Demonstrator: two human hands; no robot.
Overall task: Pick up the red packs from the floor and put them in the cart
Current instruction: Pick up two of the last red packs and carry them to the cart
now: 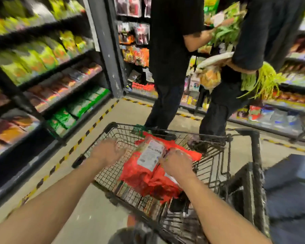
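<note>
Several red packs [139, 178] lie piled in the black wire cart [208, 138] just in front of me. The top pack shows a white label and is tilted toward the cart's far end. My right hand [176, 164] rests on the right edge of that top pack, fingers curled over it. Above the cart's left side, beside the packs, my left hand [107, 152] hovers with spread fingers and holds nothing. The view is motion-blurred. No red pack shows on the floor.
Two people in black [169, 71] stand close beyond the cart's far end, one holding green vegetables [264, 80]. Stocked shelves [48, 81] line the left side and the back right. Yellow-black tape [81, 138] marks the floor. A dark blue surface [289, 191] lies at right.
</note>
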